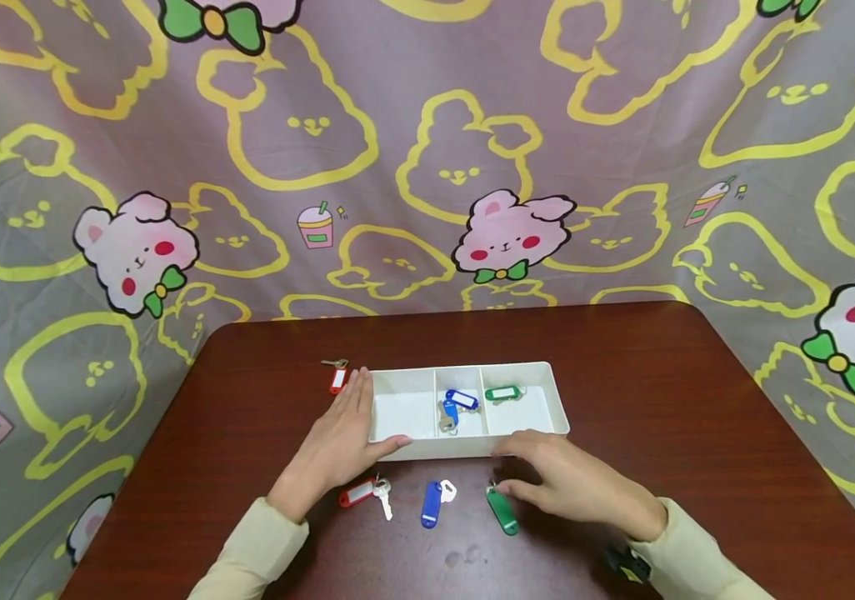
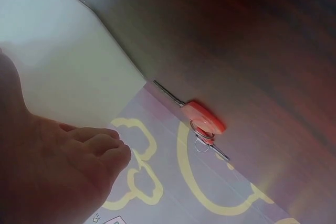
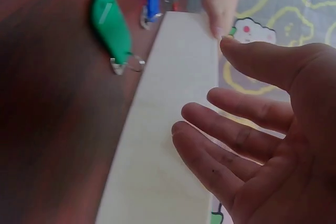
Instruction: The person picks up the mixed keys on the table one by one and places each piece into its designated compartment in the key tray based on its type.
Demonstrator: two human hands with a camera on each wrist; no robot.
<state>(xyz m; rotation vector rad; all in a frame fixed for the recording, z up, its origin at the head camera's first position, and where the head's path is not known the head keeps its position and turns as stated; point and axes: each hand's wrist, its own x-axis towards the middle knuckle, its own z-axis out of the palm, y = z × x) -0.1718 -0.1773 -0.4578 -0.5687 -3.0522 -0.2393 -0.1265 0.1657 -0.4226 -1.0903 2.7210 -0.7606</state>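
At a brown table before patterned cloth, left hand and right hand unclenched.

The head view is evenly lit, with pale sheen reflected off the surface; both wrist views are dimmed and softly blurred.

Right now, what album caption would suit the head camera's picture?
Left fingers at a three-compartment white tray, blue tags and a green tag inside; red, blue and green tags in front.

left hand: fingers straight, together | right hand: fingers loosely bent | thumbs spread: 2 of 2
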